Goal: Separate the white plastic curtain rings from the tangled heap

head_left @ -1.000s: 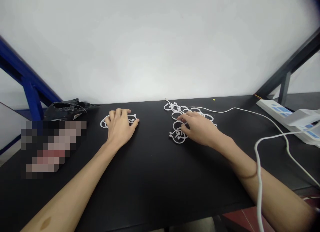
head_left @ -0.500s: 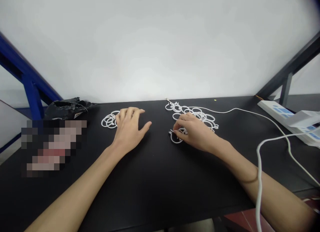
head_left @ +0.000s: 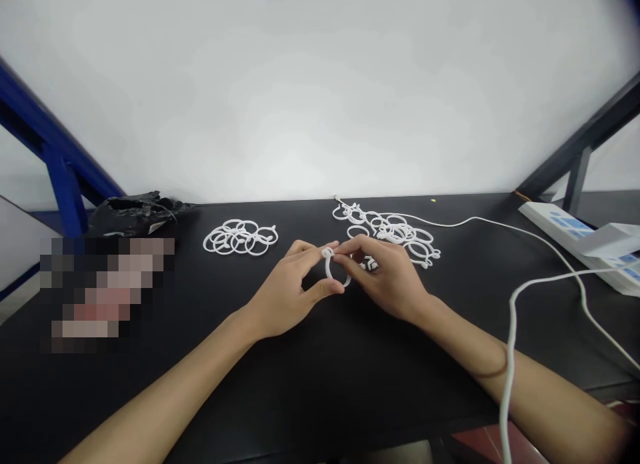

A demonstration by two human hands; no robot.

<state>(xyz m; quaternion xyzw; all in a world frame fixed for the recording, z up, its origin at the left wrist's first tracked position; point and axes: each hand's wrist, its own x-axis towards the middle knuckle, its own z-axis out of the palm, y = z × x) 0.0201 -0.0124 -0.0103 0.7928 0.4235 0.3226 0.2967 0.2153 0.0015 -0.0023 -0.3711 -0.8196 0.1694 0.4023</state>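
Between my hands, near the middle of the black table, is a white plastic curtain ring with a small loop at its top. My left hand is closed on it, the thumb at its lower edge and the fingers near the loop. With thumb and forefinger, my right hand pinches the same ring beside the loop. A group of overlapping white rings lies beyond my left hand. Behind my right hand spreads another heap of white rings, with small white pieces partly hidden by the fingers.
A crumpled black plastic bag lies at the back left, above a blurred-out patch. On the right are a white power strip and a white cable crossing in front of my right forearm. A pale wall closes off the back.
My left hand has moved right, away from the left group of rings, and closed on a ring. The right hand has lifted that ring from the table, slightly leftward.
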